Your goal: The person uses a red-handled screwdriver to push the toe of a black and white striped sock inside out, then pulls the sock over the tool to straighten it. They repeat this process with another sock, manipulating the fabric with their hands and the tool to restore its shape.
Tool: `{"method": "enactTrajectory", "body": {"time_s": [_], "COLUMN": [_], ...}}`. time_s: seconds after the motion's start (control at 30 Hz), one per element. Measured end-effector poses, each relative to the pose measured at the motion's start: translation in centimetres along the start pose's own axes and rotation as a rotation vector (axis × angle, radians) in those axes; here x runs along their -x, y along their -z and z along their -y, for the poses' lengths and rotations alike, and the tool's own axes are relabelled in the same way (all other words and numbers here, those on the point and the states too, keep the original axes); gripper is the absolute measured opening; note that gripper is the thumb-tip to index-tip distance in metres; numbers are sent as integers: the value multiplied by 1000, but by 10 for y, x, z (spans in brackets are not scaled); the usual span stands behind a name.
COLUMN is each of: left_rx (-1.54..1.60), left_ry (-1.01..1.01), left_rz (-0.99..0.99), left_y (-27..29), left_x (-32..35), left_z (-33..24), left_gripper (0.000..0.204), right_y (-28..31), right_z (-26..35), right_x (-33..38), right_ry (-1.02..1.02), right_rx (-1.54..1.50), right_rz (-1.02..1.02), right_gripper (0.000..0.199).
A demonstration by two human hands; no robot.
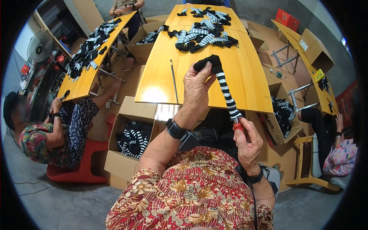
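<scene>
A black-and-white striped knit sock [226, 92] is stretched between my hands above the near edge of the table. My left hand [198, 83] pinches its bunched black end between thumb and fingers. Lower and to the right, my right hand [248, 143] grips the red handle of a tool [237, 125]. The tool's metal shaft goes into the striped end of the sock, and the knit hides its tip. Left of my left hand, a thin dark rod [173, 78] lies on the table.
Striped and black socks [203, 34] are heaped on the yellow table [153, 73]. Open cartons holding striped knitwear stand at left [122, 155] and right [293, 132]. One co-worker [46, 134] sits left, another [339, 153] right, and a third [126, 7] at the far left table.
</scene>
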State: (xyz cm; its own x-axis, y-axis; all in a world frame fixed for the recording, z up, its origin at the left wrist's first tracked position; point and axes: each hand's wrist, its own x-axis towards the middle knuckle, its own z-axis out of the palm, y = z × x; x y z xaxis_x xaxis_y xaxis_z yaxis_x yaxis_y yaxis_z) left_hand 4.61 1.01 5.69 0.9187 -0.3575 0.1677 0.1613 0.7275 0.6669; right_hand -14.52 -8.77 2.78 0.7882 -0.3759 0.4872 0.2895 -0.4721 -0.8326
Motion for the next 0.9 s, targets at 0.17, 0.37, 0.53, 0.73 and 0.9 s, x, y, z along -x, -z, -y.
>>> {"method": "enactTrajectory", "body": {"time_s": [0.17,0.37,0.53,0.73,0.9], "left_rx": [-41,-547,-602,-461,-537], "left_ry": [19,-34,-44,-38,-206], "left_rz": [46,246,313,244,206], "left_y": [-11,-5,1,0,-3], "left_x": [4,-4,-7,-4,6], "left_z": [2,-48,-51,-33,-9], "left_gripper": [14,20,21,18,16], "right_y": [10,36,35,25,12], "right_z": [-1,7,17,16,13], "right_x": [-15,-27,-26,0,-1], "right_ry": [150,295,279,-163,-223], "right_rx": [181,330,274,-130,-341], "right_rz": [-3,22,63,27,-5], "right_gripper": [34,41,37,34,32]}}
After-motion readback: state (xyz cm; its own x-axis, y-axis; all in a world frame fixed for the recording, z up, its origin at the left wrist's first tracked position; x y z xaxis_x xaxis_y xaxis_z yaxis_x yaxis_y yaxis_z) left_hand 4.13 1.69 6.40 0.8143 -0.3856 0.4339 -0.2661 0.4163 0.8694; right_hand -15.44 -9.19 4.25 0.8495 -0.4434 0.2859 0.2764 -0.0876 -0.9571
